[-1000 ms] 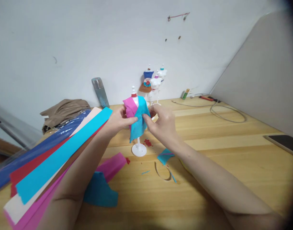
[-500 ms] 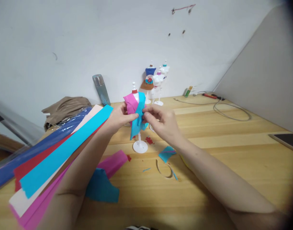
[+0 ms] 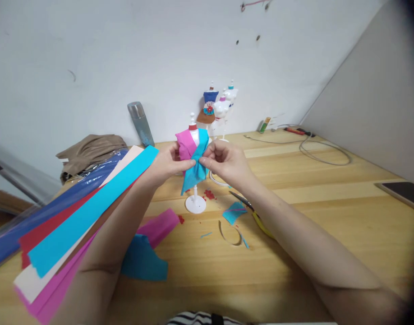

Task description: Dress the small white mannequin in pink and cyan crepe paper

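A small white mannequin [image 3: 195, 204] with a red neck band stands at the middle of the table, tilted slightly. Pink paper [image 3: 186, 143] crosses one side of its chest and blue paper [image 3: 193, 175] the other, gathered at the waist. My left hand [image 3: 169, 161] grips the pink side, its thumb pressed on the front where the two colours meet and its other fingers partly hidden behind. With thumb and fingertips, my right hand [image 3: 223, 158] pinches the gathered blue paper.
Coloured paper strips [image 3: 92, 212] lie under my left forearm. Yellow-handled scissors [image 3: 261, 223] and paper scraps [image 3: 234, 212] are near my right forearm. Behind stand a bottle [image 3: 141, 124] and several small mannequins [image 3: 222, 108]. A cable [image 3: 305, 149] and a phone [image 3: 403, 194] lie right.
The mannequin now leans slightly, its top shifted right. My right hand has moved a little left, and the blue paper is more bunched at the waist. The scissors have come into view.
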Motion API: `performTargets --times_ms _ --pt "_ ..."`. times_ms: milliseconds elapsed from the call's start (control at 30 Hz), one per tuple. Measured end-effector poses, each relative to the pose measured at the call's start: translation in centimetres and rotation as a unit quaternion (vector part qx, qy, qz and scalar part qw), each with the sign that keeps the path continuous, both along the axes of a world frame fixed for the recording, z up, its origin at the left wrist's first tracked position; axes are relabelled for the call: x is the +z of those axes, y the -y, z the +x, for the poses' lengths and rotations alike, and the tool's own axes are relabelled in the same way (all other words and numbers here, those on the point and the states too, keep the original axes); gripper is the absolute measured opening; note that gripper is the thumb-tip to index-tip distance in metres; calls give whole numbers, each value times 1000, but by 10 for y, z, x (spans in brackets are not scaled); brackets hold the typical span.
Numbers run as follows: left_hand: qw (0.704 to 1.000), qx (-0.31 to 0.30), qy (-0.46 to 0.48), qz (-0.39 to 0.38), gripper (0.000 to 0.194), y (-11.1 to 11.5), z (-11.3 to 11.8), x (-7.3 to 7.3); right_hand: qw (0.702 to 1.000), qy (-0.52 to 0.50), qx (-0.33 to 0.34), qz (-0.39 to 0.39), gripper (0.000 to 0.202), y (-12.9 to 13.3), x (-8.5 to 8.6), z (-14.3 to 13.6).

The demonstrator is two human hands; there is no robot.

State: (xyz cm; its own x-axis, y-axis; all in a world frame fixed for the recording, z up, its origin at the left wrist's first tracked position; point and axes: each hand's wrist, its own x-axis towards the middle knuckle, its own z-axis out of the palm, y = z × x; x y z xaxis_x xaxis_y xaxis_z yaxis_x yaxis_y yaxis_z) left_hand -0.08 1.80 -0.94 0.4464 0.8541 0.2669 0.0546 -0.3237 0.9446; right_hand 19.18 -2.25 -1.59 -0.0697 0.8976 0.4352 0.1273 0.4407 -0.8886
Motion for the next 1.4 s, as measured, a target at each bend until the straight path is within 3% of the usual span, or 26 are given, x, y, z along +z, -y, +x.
performTargets --times_ms 300,533,667,800,1100,1400 --pt "1000 -12 5 -2 47 -1 -1 -1 1000 0 5 -5 24 -4 -2 1" --pt "1000 -16 3 -6 49 -1 -2 0 1000 28 9 -3 30 -1 3 8" --pt "1000 -14 5 4 49 -2 -2 -1 995 91 -30 29 34 4 9 11" --pt "1000 -22 11 13 43 -4 -3 -2 987 136 -73 53 26 8 9 5" --pt "999 -27 29 -13 50 -6 -6 -3 990 100 -95 34 11 8 5 1" --pt "996 -70 55 -31 56 -10 -17 0 999 -29 29 -17 16 -2 1 4"
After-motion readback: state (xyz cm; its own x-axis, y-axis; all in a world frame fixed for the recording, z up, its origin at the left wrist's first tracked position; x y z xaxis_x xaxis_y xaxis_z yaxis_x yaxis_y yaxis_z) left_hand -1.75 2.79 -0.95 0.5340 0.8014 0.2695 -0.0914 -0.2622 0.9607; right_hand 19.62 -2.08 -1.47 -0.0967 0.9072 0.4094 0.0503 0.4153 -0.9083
